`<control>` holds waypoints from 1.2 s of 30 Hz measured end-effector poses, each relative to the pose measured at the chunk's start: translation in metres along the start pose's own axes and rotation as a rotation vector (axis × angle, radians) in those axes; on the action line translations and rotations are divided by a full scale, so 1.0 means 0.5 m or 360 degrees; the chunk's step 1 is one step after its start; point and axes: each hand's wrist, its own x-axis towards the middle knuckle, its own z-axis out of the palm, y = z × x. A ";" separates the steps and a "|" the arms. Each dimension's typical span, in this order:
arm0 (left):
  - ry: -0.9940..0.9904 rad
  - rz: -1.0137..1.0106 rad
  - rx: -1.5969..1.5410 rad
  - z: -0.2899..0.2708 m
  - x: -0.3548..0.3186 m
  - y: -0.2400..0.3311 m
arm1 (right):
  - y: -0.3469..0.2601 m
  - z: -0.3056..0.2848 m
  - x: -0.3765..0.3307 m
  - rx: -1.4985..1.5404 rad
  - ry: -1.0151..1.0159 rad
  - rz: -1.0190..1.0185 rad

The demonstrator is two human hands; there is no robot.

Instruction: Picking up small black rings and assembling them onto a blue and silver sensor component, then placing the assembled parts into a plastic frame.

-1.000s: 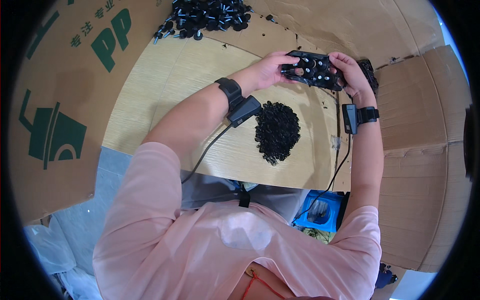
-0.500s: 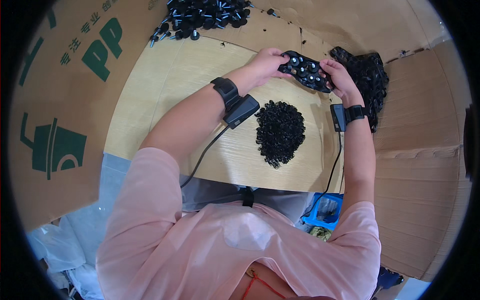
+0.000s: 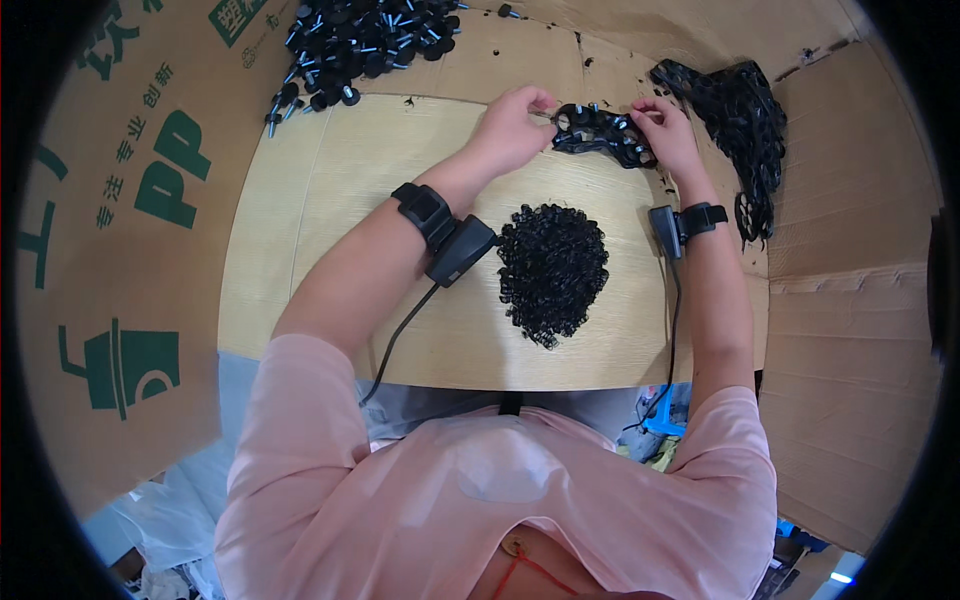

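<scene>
A black, flexible-looking piece with holes (image 3: 604, 140) lies at the far side of the wooden board, several silver-tipped studs standing in it. At its left end is my left hand (image 3: 512, 128), thumb and forefinger apart, the thumb tip close to the piece's edge. My right hand (image 3: 672, 138) is over the right end with bent fingers and a small gap between thumb and forefinger. Whether its fingertips touch the piece is hard to see. Nearer to me sits a heap of small black curled parts (image 3: 553, 272).
Black knob-headed bolts (image 3: 370, 45) are piled at the far left. A tangled heap of black pieces (image 3: 735, 115) lies at the far right. Cardboard walls (image 3: 850, 180) enclose the board (image 3: 400, 330). Cables hang from black devices strapped on both wrists.
The studded black piece has come down from between my hands and tilted away, now lying on the board. My fingers have loosened from its ends. The view has shifted slightly.
</scene>
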 end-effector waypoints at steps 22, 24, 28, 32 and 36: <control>-0.0397 0.0852 0.0718 0.013 -0.041 0.045 | -0.111 0.039 -0.146 -0.0433 0.0125 -0.0506; -0.0472 0.0895 0.0855 0.017 -0.044 0.044 | -0.099 0.040 -0.144 -0.0506 0.0136 -0.0514; -0.0337 0.0752 0.0940 0.018 -0.049 0.050 | -0.100 0.049 -0.143 -0.0573 0.0226 -0.0564; -0.0193 0.0780 0.1071 0.020 -0.050 0.046 | -0.106 0.051 -0.143 -0.0710 0.0225 -0.0424; -0.0234 0.0688 0.1213 0.023 -0.051 0.043 | -0.115 0.048 -0.144 -0.0850 0.0186 -0.0461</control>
